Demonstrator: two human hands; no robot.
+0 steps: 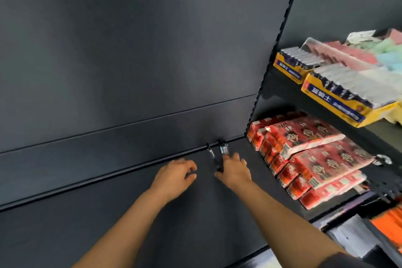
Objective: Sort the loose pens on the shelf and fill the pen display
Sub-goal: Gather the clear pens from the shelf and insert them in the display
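— Where do the pens (217, 154) lie from the red packets (309, 152)?

— Left of them, at the back of the shelf (130, 213), close to the rear panel. Their long axes run roughly front to back.

— Which of our hands is nearer?

— The right hand (236, 169), between the packets and the pens, with its fingers reaching over their near ends. Blur hides whether its grip pinches one; we cannot tell.

— And the left hand (177, 173)?

— Farther left of the packets, just beside the pens, its grip loosely curled on nothing. We judge the right should draw them along their length.
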